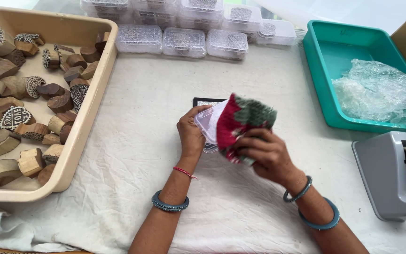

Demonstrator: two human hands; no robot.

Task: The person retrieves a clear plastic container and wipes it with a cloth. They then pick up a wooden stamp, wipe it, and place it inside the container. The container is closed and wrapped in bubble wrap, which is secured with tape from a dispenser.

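White cloth covers the table, with a beige tray of wooden printing blocks at far left and a teal tray holding crumpled plastic film at far right. Near the middle, the left hand grips a clear plastic box by its edge, raised just above the cloth. The right hand is closed on a red-and-green rag pressed against that box.
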